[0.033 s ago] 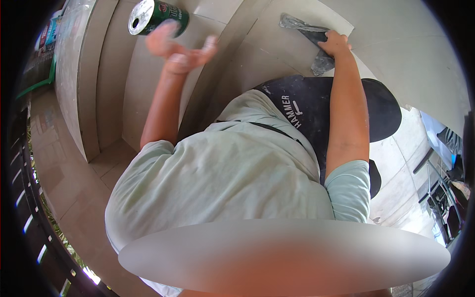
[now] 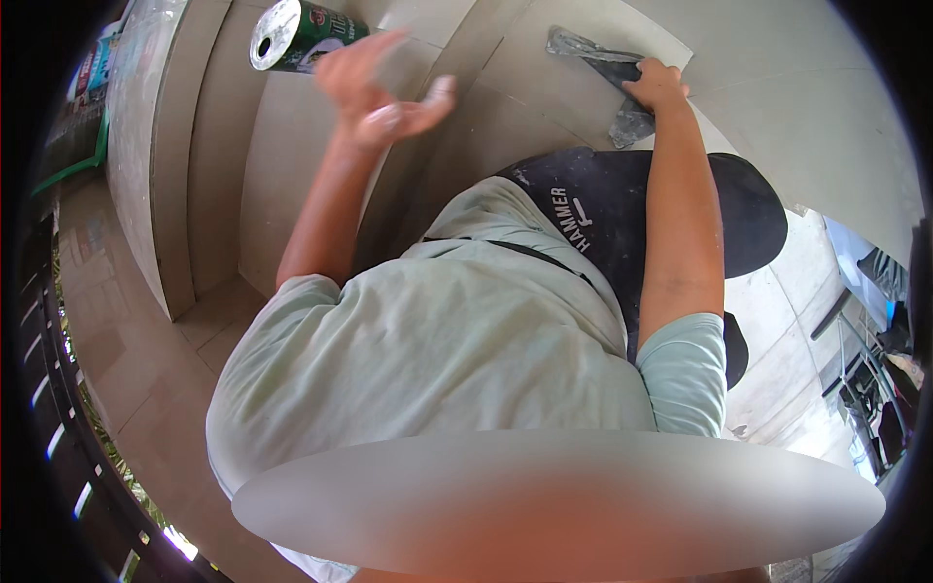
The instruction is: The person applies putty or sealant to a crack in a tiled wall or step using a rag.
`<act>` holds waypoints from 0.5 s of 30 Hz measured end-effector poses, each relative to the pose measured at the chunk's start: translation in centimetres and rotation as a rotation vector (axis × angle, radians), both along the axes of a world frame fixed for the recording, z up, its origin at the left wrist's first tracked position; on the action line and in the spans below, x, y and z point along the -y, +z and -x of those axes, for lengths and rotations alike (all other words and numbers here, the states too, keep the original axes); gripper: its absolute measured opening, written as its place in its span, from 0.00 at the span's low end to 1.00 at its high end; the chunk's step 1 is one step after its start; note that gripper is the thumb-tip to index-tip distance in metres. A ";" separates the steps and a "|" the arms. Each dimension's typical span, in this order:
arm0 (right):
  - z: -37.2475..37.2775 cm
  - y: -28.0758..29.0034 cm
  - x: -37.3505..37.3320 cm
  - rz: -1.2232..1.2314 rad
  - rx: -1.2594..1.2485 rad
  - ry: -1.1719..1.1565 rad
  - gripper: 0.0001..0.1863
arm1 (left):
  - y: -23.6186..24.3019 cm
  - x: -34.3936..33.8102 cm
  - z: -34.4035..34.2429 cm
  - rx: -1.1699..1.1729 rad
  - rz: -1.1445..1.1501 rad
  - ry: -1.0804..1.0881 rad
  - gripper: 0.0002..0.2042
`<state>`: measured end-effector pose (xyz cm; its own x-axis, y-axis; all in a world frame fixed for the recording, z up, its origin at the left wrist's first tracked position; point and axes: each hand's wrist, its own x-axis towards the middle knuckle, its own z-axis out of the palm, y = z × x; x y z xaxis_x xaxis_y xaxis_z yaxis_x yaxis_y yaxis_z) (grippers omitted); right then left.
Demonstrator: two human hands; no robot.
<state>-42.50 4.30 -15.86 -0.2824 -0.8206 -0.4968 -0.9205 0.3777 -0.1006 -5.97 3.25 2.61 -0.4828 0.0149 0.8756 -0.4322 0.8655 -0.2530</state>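
Observation:
My left hand (image 2: 379, 97) is held above the tiled step (image 2: 321, 155), its fingers and thumb apart and partly blurred. Nothing shows in it. Just beyond it is a green metal can (image 2: 326, 37), its silver end turned to the left with a dark round opening. My fingers cover part of the can's side. On the far right my right hand (image 2: 661, 83) is closed on a dark grey, plastic-looking piece (image 2: 619, 73) with greyish smeared ends, lying against the tile. The fingertips on its far side are hidden.
Tiled step edges (image 2: 175, 194) rise at the left. Dark railing slats (image 2: 58, 389) run along the lower left. A green-edged thing (image 2: 83, 165) is at the far left. Metal-framed items (image 2: 865, 360) stand at the far right, past the pale floor (image 2: 787, 311).
My left hand has moved to the right and slightly up, its fingers passing in front of the can's lower side. My right hand and the dark piece stay in place.

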 end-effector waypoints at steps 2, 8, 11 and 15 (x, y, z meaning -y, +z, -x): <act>-1.4 2.1 1.4 0.085 0.010 -0.007 0.23 | 1.0 -2.3 2.9 0.053 -0.485 0.017 0.26; -0.4 2.5 1.3 0.958 0.410 -0.097 0.10 | -4.2 0.6 13.6 0.527 -1.043 0.338 0.41; 0.0 3.0 0.6 1.098 0.632 -0.129 0.11 | -6.9 3.0 16.1 0.446 -1.147 0.246 0.40; -1.5 4.4 0.3 1.005 0.762 -0.266 0.36 | -9.7 6.6 16.9 0.313 -1.352 -0.149 0.44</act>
